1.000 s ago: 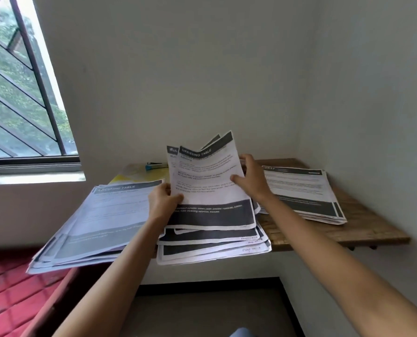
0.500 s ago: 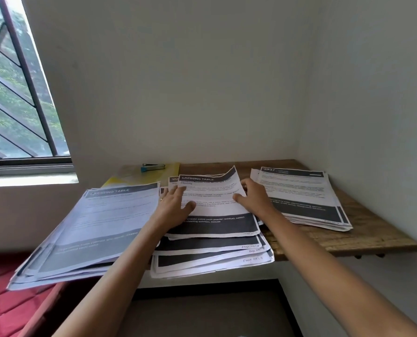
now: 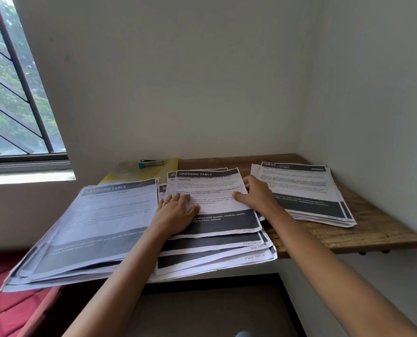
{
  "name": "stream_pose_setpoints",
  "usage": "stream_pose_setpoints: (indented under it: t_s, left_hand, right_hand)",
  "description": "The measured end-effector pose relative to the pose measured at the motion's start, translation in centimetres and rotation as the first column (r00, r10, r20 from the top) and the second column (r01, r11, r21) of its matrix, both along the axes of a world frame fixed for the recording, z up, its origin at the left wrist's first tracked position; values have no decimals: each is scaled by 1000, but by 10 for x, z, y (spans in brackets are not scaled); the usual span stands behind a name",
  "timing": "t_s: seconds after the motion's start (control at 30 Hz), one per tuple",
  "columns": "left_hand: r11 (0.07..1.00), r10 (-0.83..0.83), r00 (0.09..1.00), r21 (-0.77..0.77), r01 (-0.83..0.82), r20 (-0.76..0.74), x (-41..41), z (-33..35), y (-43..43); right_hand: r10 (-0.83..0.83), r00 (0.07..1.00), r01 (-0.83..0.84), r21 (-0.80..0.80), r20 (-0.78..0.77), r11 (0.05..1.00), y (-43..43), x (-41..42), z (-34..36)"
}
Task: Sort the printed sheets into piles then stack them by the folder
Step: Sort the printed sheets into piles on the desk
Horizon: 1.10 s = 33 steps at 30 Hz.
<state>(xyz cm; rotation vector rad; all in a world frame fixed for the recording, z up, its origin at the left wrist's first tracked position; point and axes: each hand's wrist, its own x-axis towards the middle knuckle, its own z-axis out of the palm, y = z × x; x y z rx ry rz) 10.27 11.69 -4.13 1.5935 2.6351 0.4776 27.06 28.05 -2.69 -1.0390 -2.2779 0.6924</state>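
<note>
Three piles of printed sheets lie on a wooden shelf [image 3: 363, 232]. The left pile [image 3: 100, 227] overhangs the shelf's left end. The middle pile [image 3: 217, 242] is loosely fanned, its top sheet [image 3: 212, 188] headed "DRESSING TABLE". The right pile [image 3: 307, 190] sits near the corner. My left hand [image 3: 175, 212] rests flat on the top sheet's left side, fingers straight. My right hand [image 3: 256, 195] holds that sheet's right edge, thumb on top and fingers at the edge. A yellow folder [image 3: 163, 170] lies behind the piles by the wall.
A blue stapler [image 3: 150, 163] sits on the folder. A barred window [image 3: 15, 93] is at the left, walls close the back and right. A red quilted surface [image 3: 5, 305] lies below the left pile.
The sheets I held raised off the middle pile have come down flat onto it. My left hand went from gripping the sheet to lying flat on it.
</note>
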Motion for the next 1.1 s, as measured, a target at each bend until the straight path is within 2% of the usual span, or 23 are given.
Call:
stream_pose_setpoints:
  t_s: [0.37,0.57,0.77,0.93,1.1]
  left_hand:
    - [1000,1,1000,28,-1,4,0,-1,1]
    - [999,14,1000,46,-15,20,0,-1,0]
    - [994,34,987,100,-49,155,1,4,-2]
    - [954,-10,974,295,-59,228,7,21,-8]
    - [850,-32,950,509,-138,310,3,48,-16]
  right_hand:
    - [-54,990,68,100,-132,993,0,-1,-3]
    - [-55,987,62,46,-148,997,-3,2,-1]
    - [5,925,4,24,-379,1000,-7,6,10]
    - [59,852,-23,75,-520,997,-14,9,33]
    - [64,797,-27,71,-601,997,-22,2,60]
